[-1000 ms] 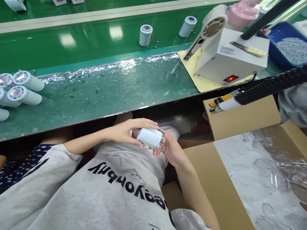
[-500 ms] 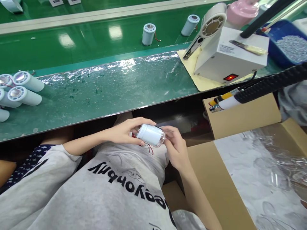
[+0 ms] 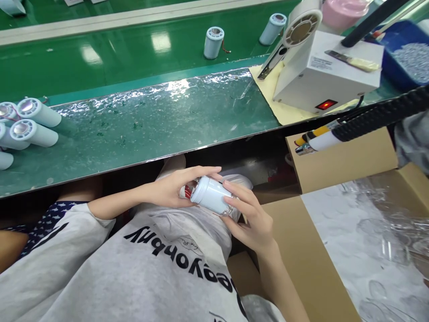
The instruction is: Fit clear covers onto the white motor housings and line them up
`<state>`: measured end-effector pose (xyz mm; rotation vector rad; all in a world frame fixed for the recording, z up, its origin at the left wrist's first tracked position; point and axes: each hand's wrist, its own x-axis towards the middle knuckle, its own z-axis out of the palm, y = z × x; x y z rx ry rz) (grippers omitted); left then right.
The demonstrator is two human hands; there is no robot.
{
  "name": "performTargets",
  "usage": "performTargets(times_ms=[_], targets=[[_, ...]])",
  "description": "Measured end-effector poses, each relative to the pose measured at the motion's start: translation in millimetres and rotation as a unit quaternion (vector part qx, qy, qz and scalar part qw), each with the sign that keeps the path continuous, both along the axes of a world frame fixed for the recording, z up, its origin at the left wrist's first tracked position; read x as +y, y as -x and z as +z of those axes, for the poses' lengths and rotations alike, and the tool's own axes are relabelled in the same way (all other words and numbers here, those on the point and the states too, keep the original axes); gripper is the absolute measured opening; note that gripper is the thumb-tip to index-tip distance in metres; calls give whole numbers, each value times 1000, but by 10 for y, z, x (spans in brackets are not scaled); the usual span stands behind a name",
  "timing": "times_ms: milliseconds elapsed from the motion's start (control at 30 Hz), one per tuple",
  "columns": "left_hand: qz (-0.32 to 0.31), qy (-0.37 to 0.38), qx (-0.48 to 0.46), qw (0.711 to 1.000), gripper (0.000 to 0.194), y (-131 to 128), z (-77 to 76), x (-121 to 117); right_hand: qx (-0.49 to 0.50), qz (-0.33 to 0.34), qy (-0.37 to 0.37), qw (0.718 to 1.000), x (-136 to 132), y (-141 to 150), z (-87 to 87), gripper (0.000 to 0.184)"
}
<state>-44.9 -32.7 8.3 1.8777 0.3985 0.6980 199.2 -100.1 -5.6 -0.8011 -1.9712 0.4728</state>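
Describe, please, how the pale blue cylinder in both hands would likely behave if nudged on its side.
The blue cylinder would probably roll, given its round side. Its shiny surface may be slippery, and its straight, undented wall suggests stiffness.

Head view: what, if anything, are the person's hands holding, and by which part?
A pale blue cylinder, by both ends: the left hand at its rimmed end, the right hand at its clear end.
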Motion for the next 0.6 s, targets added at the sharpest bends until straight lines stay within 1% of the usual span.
performTargets(times_ms=[67,133,233,300,333,367,400,467,500,533,567,600], targets=[[-1,-16,4,1000,91,8,-2,7,-1,-6,0,1000,-11,-3,24,69],[-4,-29,4,1000,86,14,-8,21,5,-4,20,1000,-26,-12,42,66],[-17,-29,-9,999,75,19,-1,35,29,2,113,993,-51,-35,38,61],[-19,20,-3,1000,65,14,20,22,51,7,186,981,-56,-48,11,67],[-14,58,9,998,61,9,32,7,58,11,204,977,-53,-51,-7,73],[-5,102,23,995,58,2,43,-12,61,15,201,978,-46,-53,-26,78],[5,148,37,988,58,-6,49,-33,55,16,179,982,-37,-53,-44,79],[15,232,50,971,62,-22,47,-68,22,16,111,993,-18,-48,-73,71],[13,264,48,963,65,-27,40,-77,4,13,88,996,-12,-43,-84,66],[10,280,45,959,68,-29,32,-78,-3,11,86,996,-8,-38,-93,61],[8,280,42,959,71,-28,25,-70,7,9,106,994,-8,-32,-101,57],[3,262,40,964,74,-24,20,-57,35,8,143,989,-10,-25,-108,54]])
